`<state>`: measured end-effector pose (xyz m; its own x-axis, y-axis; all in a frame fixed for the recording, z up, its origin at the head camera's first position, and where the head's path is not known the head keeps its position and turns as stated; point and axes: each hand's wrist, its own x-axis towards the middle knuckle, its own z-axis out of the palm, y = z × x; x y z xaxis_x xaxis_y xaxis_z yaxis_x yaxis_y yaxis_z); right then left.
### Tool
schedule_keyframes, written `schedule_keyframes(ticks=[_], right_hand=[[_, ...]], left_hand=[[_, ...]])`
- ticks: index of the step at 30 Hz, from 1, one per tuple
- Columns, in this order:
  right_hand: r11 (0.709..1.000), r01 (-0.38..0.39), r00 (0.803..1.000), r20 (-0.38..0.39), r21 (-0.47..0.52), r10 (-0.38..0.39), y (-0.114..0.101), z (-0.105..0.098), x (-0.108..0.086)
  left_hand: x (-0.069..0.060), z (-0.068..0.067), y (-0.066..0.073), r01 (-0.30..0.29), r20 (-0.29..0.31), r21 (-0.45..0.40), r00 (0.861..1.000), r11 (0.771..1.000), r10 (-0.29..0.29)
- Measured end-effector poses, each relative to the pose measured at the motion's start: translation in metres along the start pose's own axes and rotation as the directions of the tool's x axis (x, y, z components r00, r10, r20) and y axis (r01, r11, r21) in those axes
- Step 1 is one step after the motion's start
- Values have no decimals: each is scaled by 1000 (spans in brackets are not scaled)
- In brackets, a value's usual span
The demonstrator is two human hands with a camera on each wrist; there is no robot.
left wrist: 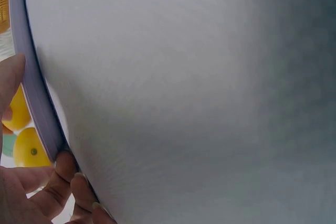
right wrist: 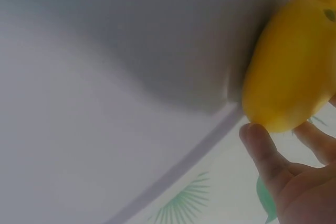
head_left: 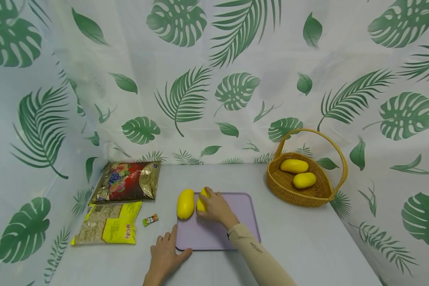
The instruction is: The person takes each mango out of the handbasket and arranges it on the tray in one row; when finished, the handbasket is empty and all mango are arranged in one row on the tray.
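A lilac tray (head_left: 214, 234) lies flat on the table. On its far left part a yellow mango (head_left: 185, 203) stands lengthwise. Beside it my right hand (head_left: 216, 206) grips a second mango (head_left: 201, 201) over the tray, its fingers around the fruit; in the right wrist view that mango (right wrist: 289, 66) shows close to the tray's rim, fingertips at its end. My left hand (head_left: 166, 254) rests at the tray's near left corner, thumb along the front edge and fingers by the left side. In the left wrist view the thumb touches the rim (left wrist: 39, 98).
A wicker basket (head_left: 289, 194) with a tall handle stands at the back right, holding two mangoes (head_left: 294, 166). On the left lie a dark red and gold bag (head_left: 128, 180), a yellow bag (head_left: 109, 224) and a small wrapped packet (head_left: 150, 220). A leaf-patterned curtain (head_left: 214, 131) hangs behind.
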<state>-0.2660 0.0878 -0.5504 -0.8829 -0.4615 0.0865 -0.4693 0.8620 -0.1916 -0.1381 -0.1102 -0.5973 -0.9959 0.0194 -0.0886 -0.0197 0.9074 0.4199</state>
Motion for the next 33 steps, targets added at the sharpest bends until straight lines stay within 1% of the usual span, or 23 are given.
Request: schedule_keyframes(ticks=[5, 8, 11, 13, 15, 18, 23, 24, 30, 33], right_hand=[[1000, -10, 1000, 9, -2, 10, 2, -1, -2], [999, -43, 999, 23, 3, 42, 7, -4, -4], [995, -91, 995, 34, 36, 90, 14, -10, -7], [991, -122, 992, 29, 59, 121, 22, -14, -9], [986, -149, 989, 15, 74, 149, 32, -18, -11], [981, -180, 983, -8, 69, 181, 50, -25, -15], [973, -222, 974, -32, 58, 224, 81, -42, -23], [973, -225, 972, -47, 56, 228, 88, -46, -25], [963, -260, 956, -122, 67, 267, 132, -66, -39], [954, -289, 943, -146, 78, 298, 155, -75, -47]], left_hand=[[-1, -2, 1, 5, 4, 0, 1000, 1000, -5], [-1, -3, 1, 10, 12, -4, 1000, 1000, -10], [-1, -4, 2, 11, 15, -9, 1000, 1000, -11], [-1, -4, 2, 11, 13, -12, 1000, 1000, -11], [-1, -5, 3, 11, 16, -13, 1000, 1000, -11], [-2, -5, 2, 12, 21, -11, 1000, 1000, -12], [-1, -5, 2, 19, 27, -6, 999, 1000, -19], [-1, -4, 1, 20, 29, -9, 999, 1000, -20], [0, -1, 2, 29, 33, -2, 999, 1000, -29], [0, 0, 2, 27, 31, -4, 999, 1000, -27]])
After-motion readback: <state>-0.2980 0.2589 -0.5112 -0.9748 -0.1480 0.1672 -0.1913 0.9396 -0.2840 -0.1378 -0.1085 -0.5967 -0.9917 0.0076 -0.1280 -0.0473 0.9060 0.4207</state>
